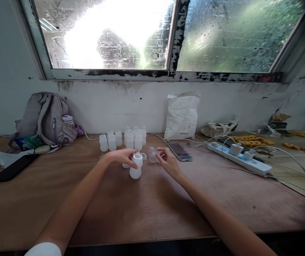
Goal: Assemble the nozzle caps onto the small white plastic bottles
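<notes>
While your left hand [124, 156] pinched a bottle [135, 173] before the other bottles [138, 139], your right hand [169, 164], fingers loosely curled apart, hung beside clear caps [152, 155]; some rear ones seemed topped, others, and probably yours, unfinished.

on the table [152, 213], bottles [129, 139] stand between the backpack [44, 115], left, and the phone [178, 150], right, before the wall [131, 103].

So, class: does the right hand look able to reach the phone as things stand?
Likely yes: the phone lies close beside the right hand, with nothing visible between them.
</notes>
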`<move>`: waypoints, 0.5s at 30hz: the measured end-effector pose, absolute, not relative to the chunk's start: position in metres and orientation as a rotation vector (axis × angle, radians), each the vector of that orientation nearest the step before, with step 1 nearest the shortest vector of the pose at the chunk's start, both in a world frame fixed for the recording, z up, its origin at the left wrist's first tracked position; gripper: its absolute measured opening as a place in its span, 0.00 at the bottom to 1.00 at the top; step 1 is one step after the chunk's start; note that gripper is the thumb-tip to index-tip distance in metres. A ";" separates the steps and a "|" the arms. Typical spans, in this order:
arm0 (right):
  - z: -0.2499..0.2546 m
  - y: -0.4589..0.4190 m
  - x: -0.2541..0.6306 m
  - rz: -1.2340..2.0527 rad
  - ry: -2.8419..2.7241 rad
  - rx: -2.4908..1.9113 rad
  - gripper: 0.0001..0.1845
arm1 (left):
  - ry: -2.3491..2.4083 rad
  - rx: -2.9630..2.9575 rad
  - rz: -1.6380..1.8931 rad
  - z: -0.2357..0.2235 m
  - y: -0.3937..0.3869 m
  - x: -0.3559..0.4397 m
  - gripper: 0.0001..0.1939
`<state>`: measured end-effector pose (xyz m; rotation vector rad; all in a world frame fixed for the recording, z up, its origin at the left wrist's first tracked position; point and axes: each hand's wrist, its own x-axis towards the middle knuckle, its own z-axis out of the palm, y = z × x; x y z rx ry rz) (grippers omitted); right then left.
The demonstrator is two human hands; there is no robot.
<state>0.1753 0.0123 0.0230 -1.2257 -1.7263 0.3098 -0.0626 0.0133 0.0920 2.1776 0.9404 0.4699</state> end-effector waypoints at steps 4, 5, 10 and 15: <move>0.035 -0.009 0.156 0.604 -1.847 -1.006 0.17 | 0.957 2.196 0.383 0.095 0.010 -0.058 0.18; 0.037 -0.013 0.152 0.683 -1.867 -0.970 0.17 | 0.964 2.206 0.359 0.095 0.007 -0.056 0.19; 0.031 -0.020 0.138 0.847 -1.926 -0.947 0.21 | 0.987 2.229 0.488 0.067 -0.014 -0.046 0.23; 0.024 -0.018 0.127 0.903 -1.860 -0.879 0.19 | 1.136 2.052 1.006 0.018 -0.034 -0.036 0.27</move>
